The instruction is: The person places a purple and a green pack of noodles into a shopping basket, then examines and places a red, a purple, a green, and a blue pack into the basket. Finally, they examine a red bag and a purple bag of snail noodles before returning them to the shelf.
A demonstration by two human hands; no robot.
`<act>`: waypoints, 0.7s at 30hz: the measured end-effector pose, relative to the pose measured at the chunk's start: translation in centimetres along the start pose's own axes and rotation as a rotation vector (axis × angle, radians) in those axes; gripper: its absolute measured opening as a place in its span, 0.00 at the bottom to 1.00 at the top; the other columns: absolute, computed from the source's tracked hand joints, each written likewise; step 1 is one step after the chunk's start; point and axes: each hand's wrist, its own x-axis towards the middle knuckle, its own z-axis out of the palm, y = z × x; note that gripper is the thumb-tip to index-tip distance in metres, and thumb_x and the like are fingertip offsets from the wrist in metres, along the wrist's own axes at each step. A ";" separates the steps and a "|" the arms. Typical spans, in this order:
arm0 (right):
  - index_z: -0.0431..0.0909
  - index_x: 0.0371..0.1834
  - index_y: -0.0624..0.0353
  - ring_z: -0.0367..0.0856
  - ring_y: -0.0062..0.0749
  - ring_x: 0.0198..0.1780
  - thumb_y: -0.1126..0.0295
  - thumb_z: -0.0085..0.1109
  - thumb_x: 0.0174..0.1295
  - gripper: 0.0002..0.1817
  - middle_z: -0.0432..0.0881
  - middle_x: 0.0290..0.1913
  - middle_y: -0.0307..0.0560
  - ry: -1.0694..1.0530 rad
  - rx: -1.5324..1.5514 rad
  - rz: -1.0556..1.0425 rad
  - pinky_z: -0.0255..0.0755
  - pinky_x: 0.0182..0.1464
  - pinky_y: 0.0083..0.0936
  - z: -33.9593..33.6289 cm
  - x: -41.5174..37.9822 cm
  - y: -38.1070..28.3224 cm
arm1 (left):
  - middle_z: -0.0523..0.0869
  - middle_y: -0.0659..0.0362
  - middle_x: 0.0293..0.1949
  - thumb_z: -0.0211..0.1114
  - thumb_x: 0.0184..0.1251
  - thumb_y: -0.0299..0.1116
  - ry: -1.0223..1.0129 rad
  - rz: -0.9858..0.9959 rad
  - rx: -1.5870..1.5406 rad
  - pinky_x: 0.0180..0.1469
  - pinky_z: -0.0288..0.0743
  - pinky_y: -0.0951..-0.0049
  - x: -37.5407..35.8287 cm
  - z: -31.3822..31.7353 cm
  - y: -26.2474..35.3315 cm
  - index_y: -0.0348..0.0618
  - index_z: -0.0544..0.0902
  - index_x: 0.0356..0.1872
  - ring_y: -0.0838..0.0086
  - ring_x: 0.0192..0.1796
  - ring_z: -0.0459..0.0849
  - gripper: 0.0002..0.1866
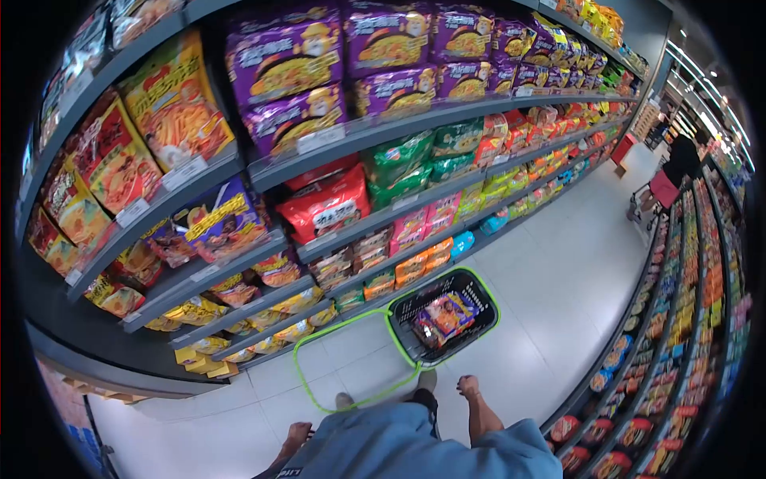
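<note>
My left hand (300,433) hangs low beside my blue shirt, its fingers curled; whether anything is in them is too small to tell. To the right of my legs, my right hand (468,386) is closed, with nothing visible in it. In front of my feet on the floor stands a black basket (404,319) with a green rim, and purple and orange packets (451,314) lie inside it. Its green handle (297,361) is folded out to the left, near my shoes. Neither hand touches the basket.
A long shelf (375,120) of noodle packets runs along the left, with purple packs (388,37) high up and a red pack (325,206) lower. Another stocked shelf (678,319) lines the right. Farther down the pale tiled aisle (550,263), a person (680,160) stands by a cart.
</note>
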 end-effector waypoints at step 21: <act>0.76 0.46 0.58 0.82 0.33 0.34 0.68 0.50 0.62 0.12 0.82 0.36 0.46 0.008 0.225 0.175 0.75 0.34 0.34 7.0 -20.4 3.1 | 0.83 0.49 0.34 0.56 0.62 0.37 -0.016 -0.230 -0.272 0.25 0.80 0.65 11.3 -3.8 -5.3 0.34 0.76 0.43 0.63 0.28 0.83 0.16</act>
